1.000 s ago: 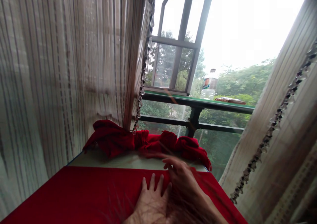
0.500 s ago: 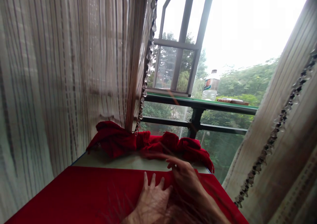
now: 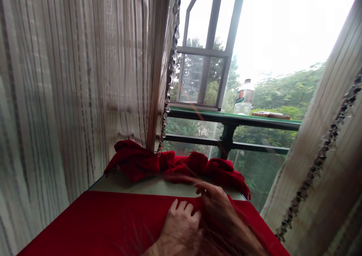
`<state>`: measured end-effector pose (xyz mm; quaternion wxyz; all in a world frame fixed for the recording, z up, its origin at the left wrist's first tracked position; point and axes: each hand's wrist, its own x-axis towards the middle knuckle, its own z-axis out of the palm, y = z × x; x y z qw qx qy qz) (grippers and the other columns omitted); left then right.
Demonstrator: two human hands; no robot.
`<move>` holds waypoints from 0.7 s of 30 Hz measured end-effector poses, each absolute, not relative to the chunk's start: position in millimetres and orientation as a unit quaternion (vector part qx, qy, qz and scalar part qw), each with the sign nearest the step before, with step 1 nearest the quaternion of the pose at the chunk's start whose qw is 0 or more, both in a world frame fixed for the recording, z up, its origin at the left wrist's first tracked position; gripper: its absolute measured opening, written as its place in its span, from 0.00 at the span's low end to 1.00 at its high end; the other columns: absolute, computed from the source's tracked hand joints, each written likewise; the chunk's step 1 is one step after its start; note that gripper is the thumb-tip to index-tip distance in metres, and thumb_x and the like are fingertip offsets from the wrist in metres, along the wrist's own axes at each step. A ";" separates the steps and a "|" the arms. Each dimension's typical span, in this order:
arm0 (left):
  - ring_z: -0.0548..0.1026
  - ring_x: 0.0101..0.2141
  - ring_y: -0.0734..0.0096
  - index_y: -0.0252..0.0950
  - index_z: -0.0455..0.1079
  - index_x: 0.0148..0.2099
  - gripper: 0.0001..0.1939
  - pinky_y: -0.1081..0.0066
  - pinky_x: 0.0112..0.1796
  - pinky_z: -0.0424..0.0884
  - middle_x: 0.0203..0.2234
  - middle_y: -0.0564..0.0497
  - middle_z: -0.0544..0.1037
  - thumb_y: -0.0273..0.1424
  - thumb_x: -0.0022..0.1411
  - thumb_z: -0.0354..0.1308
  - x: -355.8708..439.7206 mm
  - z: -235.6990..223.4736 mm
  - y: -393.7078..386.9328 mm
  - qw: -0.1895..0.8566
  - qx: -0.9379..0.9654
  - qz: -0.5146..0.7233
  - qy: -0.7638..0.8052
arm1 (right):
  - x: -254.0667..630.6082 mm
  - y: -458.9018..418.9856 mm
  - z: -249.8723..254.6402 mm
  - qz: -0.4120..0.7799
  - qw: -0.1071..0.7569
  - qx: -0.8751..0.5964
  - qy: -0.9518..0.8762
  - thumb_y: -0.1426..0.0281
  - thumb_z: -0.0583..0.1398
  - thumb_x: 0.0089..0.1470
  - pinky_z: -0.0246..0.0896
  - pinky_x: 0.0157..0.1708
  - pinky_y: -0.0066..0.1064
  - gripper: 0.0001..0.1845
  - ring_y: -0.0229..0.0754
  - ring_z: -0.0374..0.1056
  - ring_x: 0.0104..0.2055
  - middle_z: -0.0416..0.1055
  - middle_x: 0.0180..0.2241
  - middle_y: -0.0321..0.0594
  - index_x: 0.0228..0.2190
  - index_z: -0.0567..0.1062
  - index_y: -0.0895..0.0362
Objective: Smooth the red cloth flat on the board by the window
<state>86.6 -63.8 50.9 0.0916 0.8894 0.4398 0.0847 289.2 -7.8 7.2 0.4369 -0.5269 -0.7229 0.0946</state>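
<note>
Resting on the smooth red cloth [image 3: 113,218], my left hand [image 3: 181,222] lies back up near its far edge, with the fingers bent forward and the thumb on the side toward my other hand. The cloth spreads under that palm and out to the left, flat over the table. My right hand [image 3: 216,201] is just beside it, reaching in from the right at the same far edge, its fingers curled toward the left. Whether either hand pinches the fabric or merely touches it, I cannot tell; the fingertips are partly hidden or blurred. Beyond both hands runs a bare pale strip of tabletop [image 3: 152,187], and past that a bunched red fabric [image 3: 138,161] lies in folds along the far end. Farther off, a plastic bottle [image 3: 243,99] stands upright on the green ledge of the dark railing [image 3: 198,115], between striped curtains [image 3: 85,78].
</note>
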 end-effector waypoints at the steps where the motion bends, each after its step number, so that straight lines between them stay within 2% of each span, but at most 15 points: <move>1: 0.79 0.59 0.44 0.40 0.83 0.58 0.15 0.51 0.66 0.71 0.56 0.41 0.84 0.32 0.72 0.62 85.4 52.2 -62.5 0.086 0.889 0.089 0.440 | 289.7 -7.7 6.7 0.093 0.438 -0.528 -0.722 0.73 0.59 0.58 0.78 0.45 0.42 0.20 0.55 0.86 0.42 0.90 0.38 0.40 0.42 0.89 0.44; 3: 0.80 0.57 0.52 0.40 0.81 0.58 0.21 0.59 0.62 0.75 0.55 0.44 0.83 0.21 0.69 0.57 81.3 54.5 -57.4 0.077 0.888 0.100 0.443 | 289.9 -7.9 6.1 0.086 0.441 -0.529 -0.720 0.73 0.59 0.58 0.78 0.44 0.41 0.20 0.54 0.85 0.41 0.90 0.39 0.41 0.43 0.89 0.45; 5: 0.79 0.56 0.56 0.41 0.79 0.61 0.27 0.64 0.59 0.75 0.55 0.46 0.82 0.16 0.68 0.53 75.5 56.0 -49.8 0.068 0.884 0.118 0.448 | 289.5 -8.1 5.6 0.079 0.450 -0.522 -0.721 0.72 0.59 0.58 0.78 0.44 0.41 0.19 0.53 0.85 0.40 0.89 0.38 0.40 0.43 0.88 0.44; 9: 0.79 0.56 0.51 0.39 0.79 0.60 0.25 0.58 0.60 0.76 0.54 0.43 0.82 0.16 0.67 0.54 65.3 54.4 -34.7 0.057 0.875 0.140 0.461 | 288.5 -8.0 5.0 0.068 0.463 -0.512 -0.720 0.70 0.59 0.60 0.78 0.41 0.41 0.18 0.53 0.85 0.37 0.89 0.35 0.38 0.42 0.88 0.44; 11: 0.79 0.58 0.47 0.37 0.81 0.59 0.22 0.52 0.63 0.74 0.56 0.41 0.82 0.18 0.69 0.55 64.1 50.1 -31.3 0.058 0.874 0.142 0.461 | 288.4 -8.1 5.2 0.066 0.462 -0.514 -0.720 0.70 0.59 0.61 0.78 0.40 0.42 0.18 0.53 0.85 0.37 0.89 0.36 0.38 0.43 0.88 0.45; 14: 0.72 0.69 0.45 0.37 0.77 0.68 0.22 0.45 0.72 0.63 0.66 0.39 0.79 0.25 0.77 0.54 66.6 39.0 -31.8 0.073 0.879 0.135 0.452 | 288.5 -8.5 5.9 0.062 0.461 -0.515 -0.720 0.71 0.58 0.61 0.78 0.42 0.43 0.19 0.53 0.85 0.38 0.89 0.37 0.39 0.44 0.88 0.46; 17: 0.59 0.77 0.46 0.35 0.65 0.78 0.28 0.41 0.77 0.50 0.76 0.40 0.66 0.33 0.82 0.52 69.5 27.5 -35.0 0.108 0.883 0.108 0.444 | 288.5 -8.0 6.1 0.060 0.464 -0.515 -0.718 0.72 0.58 0.61 0.78 0.43 0.42 0.19 0.52 0.85 0.38 0.89 0.36 0.39 0.44 0.88 0.46; 21: 0.50 0.80 0.46 0.31 0.57 0.82 0.34 0.41 0.78 0.42 0.79 0.40 0.57 0.41 0.83 0.52 68.8 20.5 -37.5 0.142 0.878 0.080 0.451 | 287.4 -5.6 5.1 0.063 0.462 -0.512 -0.722 0.72 0.59 0.60 0.79 0.43 0.42 0.18 0.54 0.86 0.40 0.89 0.38 0.40 0.42 0.88 0.47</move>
